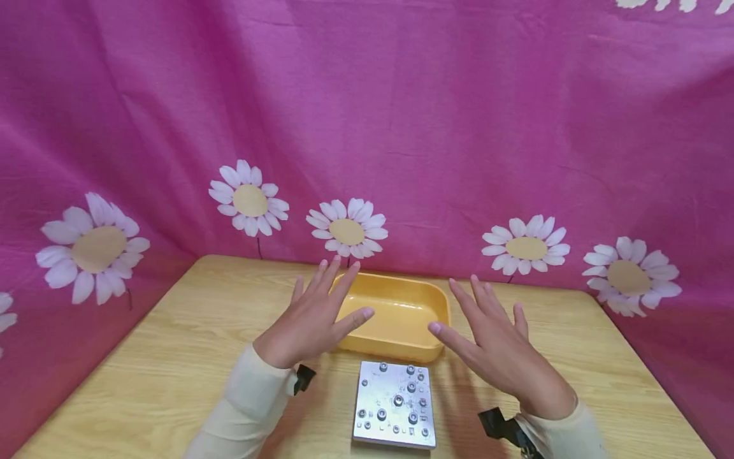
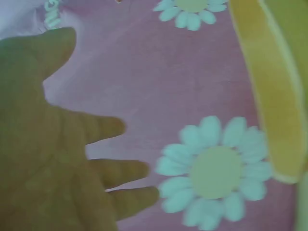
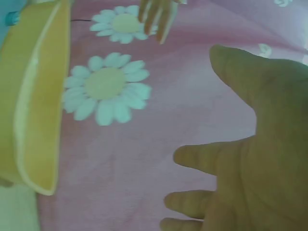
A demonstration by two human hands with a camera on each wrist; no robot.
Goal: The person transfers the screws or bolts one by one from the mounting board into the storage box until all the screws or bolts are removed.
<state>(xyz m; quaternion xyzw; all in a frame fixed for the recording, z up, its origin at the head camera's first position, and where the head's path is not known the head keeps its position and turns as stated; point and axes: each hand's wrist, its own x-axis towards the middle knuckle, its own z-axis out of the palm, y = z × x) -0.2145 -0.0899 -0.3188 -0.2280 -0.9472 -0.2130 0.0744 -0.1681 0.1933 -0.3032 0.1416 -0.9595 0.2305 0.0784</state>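
Both hands are raised with fingers spread and hold nothing. My left hand [image 1: 309, 322] overlaps the left end of a yellow plastic tray [image 1: 390, 347] in the head view. On the other side, my right hand [image 1: 499, 347] has its thumb near the tray's right front corner. In front of the tray lies a square metal plate [image 1: 390, 389] with several socket-head screws standing in its top face. The left wrist view shows the left palm [image 2: 43, 149] with the tray [image 2: 274, 96] at the right. In the right wrist view the right palm [image 3: 269, 154] faces the tray [image 3: 41, 110].
Everything stands on a light wooden table [image 1: 143, 357]. A magenta cloth [image 1: 430, 127] printed with white daisies hangs behind and along both sides of it. Black straps with small dark mounts [image 1: 499, 424] sit at the wrists.
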